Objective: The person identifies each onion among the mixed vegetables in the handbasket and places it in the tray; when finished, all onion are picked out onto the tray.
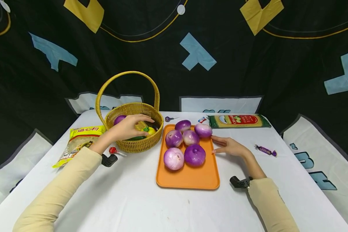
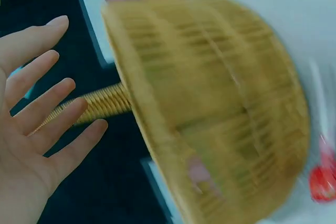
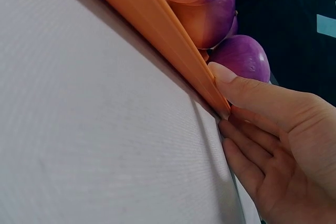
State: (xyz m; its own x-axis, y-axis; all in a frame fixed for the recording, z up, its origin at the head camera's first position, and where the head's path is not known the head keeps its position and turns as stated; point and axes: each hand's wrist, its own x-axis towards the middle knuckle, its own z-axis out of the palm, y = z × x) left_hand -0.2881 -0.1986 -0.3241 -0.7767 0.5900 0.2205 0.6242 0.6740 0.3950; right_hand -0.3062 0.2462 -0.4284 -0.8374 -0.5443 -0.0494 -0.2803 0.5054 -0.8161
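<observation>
My left hand (image 1: 127,127) is over the mouth of a yellow wicker basket (image 1: 139,147) with a tall arched handle. In the left wrist view its fingers are spread and relaxed beside the basket's rim, holding nothing. Inside the basket lie a purple round vegetable (image 1: 120,119), a yellow one (image 1: 150,130) with a green top and a long green one (image 1: 137,138). An orange tray (image 1: 188,178) carries several purple onions (image 1: 195,155). My right hand (image 1: 230,146) pinches the tray's right edge, thumb (image 3: 224,72) on the rim, fingers below it.
A yellow pasta bag (image 1: 81,141) lies left of the basket, with a red lollipop (image 1: 113,150) in front. Behind the tray are a purple lollipop (image 1: 168,119), a small wrapped sweet (image 1: 202,120) and a long green packet (image 1: 239,121). A purple-wrapped candy (image 1: 265,150) lies far right.
</observation>
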